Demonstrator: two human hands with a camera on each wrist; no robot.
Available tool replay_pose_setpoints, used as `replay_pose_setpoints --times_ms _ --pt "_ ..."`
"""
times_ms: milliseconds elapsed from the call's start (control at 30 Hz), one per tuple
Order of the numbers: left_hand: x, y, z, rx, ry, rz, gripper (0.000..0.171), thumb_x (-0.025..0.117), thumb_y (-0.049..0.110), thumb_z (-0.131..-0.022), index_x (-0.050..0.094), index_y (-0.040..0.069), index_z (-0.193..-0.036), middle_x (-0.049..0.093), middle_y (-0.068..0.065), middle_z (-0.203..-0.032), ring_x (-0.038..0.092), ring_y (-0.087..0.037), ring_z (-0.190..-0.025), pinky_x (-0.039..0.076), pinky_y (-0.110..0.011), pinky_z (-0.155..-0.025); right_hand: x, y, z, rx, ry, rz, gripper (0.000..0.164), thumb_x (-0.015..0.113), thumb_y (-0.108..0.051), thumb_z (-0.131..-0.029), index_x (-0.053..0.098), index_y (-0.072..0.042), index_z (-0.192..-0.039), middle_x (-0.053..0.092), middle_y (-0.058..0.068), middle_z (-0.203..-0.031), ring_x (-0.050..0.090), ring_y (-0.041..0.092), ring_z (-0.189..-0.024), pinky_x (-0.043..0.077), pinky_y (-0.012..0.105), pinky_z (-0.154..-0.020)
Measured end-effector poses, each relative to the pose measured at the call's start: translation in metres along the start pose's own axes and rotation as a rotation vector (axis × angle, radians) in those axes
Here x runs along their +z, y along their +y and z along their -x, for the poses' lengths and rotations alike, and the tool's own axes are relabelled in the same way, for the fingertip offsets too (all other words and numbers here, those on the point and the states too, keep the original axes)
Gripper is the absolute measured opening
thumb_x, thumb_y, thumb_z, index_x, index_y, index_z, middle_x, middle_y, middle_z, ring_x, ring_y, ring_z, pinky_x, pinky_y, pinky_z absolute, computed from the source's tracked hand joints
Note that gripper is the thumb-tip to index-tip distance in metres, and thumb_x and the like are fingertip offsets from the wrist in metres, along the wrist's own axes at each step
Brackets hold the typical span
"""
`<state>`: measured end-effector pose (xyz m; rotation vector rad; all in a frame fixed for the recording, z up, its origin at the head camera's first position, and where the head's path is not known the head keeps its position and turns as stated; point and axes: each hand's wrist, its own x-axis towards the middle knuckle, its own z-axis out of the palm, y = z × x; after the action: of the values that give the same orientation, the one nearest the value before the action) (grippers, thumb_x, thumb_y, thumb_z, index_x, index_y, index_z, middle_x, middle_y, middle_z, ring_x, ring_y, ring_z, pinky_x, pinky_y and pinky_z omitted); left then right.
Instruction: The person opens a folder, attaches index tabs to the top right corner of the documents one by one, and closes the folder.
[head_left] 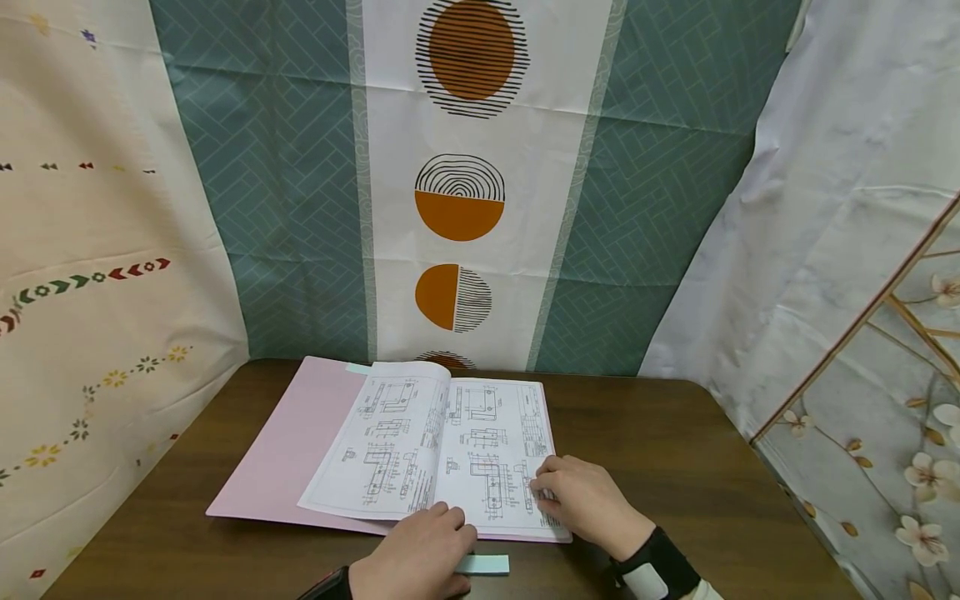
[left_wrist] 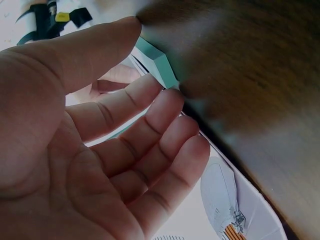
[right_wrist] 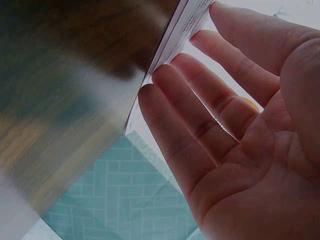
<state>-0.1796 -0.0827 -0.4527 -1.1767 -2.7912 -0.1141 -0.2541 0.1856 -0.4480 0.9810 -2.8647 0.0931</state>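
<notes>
A booklet of white sheets with printed line drawings (head_left: 498, 467) lies spread on a pink folder (head_left: 277, 458), its left leaf curving up at the fold. My left hand (head_left: 423, 550) is at the front edge of the sheets, fingers loosely bent. In the left wrist view its thumb and index fingertip stand apart, on either side of a mint-green bar (left_wrist: 159, 62). That bar's left end is hidden under the hand in the head view. My right hand (head_left: 588, 500) rests at the right page's outer edge, fingertips along the sheets (right_wrist: 185, 30) in the right wrist view.
Everything lies on a dark brown wooden table (head_left: 637, 417). A second mint-green strip (head_left: 358, 368) shows at the folder's top edge. A patterned curtain (head_left: 480, 242) hangs behind the table, with pale cloths (head_left: 105, 292) at the sides.
</notes>
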Motion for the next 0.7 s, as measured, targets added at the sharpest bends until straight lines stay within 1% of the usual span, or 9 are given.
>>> replay_pose_setpoints --times_ms 267,433,500,600,700 --pt "0.0011 0.0014 -0.0008 -0.013 -0.015 0.013 0.027 0.079 0.043 -0.08 0.064 0.022 -0.09 0.046 0.014 -0.076 0.041 -0.004 -0.069 0.035 -0.021 -0.059 -0.0002 -0.0007 -0.0005 0.0 0.002 -0.003 0.022 0.079 -0.03 -0.082 0.079 -0.024 -0.104 0.064 -0.008 -0.099 0.054 0.01 -0.084 0.047 0.03 -0.07" --pt "0.0003 0.0034 -0.0014 -0.04 -0.032 0.023 0.025 0.078 0.041 -0.081 0.064 0.022 -0.09 0.046 0.014 -0.076 0.041 -0.003 -0.067 0.035 -0.021 -0.057 -0.0001 -0.0009 -0.0006 0.004 -0.002 0.005 0.022 0.079 -0.031 -0.083 0.079 -0.025 -0.104 0.064 -0.008 -0.099 0.053 0.01 -0.084 0.047 0.03 -0.07" --pt "-0.0005 0.005 -0.0013 -0.051 -0.022 0.018 0.023 0.078 0.039 -0.081 0.064 0.022 -0.089 0.047 0.013 -0.075 0.042 -0.003 -0.066 0.035 -0.022 -0.056 -0.0001 -0.0009 -0.0005 0.004 -0.003 0.006 0.022 0.079 -0.031 -0.083 0.079 -0.025 -0.104 0.064 -0.008 -0.1 0.053 0.01 -0.084 0.047 0.031 -0.07" --pt "-0.0021 0.0078 -0.0011 -0.064 0.014 -0.004 0.022 0.077 0.037 -0.08 0.064 0.021 -0.087 0.05 0.011 -0.074 0.044 -0.005 -0.064 0.036 -0.022 -0.055 -0.0001 -0.0006 -0.0005 0.002 -0.002 0.008 0.022 0.079 -0.031 -0.083 0.079 -0.025 -0.104 0.064 -0.008 -0.1 0.054 0.01 -0.084 0.048 0.031 -0.07" --pt "-0.005 0.0102 -0.0012 -0.074 0.03 -0.008 0.022 0.076 0.036 -0.081 0.063 0.019 -0.086 0.052 0.01 -0.07 0.045 -0.005 -0.061 0.036 -0.023 -0.054 -0.0002 -0.0005 -0.0005 -0.003 0.004 0.009 0.022 0.079 -0.03 -0.082 0.079 -0.025 -0.104 0.064 -0.008 -0.1 0.055 0.01 -0.085 0.048 0.031 -0.071"
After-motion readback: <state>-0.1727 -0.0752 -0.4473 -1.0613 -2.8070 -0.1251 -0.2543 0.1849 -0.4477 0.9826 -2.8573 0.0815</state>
